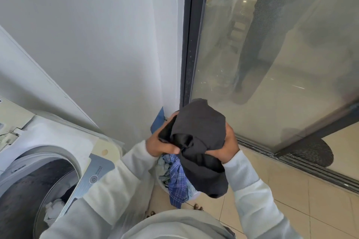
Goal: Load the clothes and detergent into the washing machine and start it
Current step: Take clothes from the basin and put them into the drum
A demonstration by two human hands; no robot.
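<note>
Right now I've got the black garment [196,141] bunched between both hands — left hand [161,146] and right hand [226,147], fingers curled into the cloth — above the laundry basket [175,182]. It hangs long-axis down, tail toward me. The washing machine drum [31,190] gapes to my left, nearer the left hand — apparently some whites inside.

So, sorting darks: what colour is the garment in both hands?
Black garment, plain, in the head view.

The floor [291,190] is beige tile. On it, near the wall corner, stands a pale basket [162,188] of clothes — beside it the washer [48,161], at the floor's left edge. Toes [198,207] rest just before the basket — a dark mat [314,151] lies beyond the door track.
</note>
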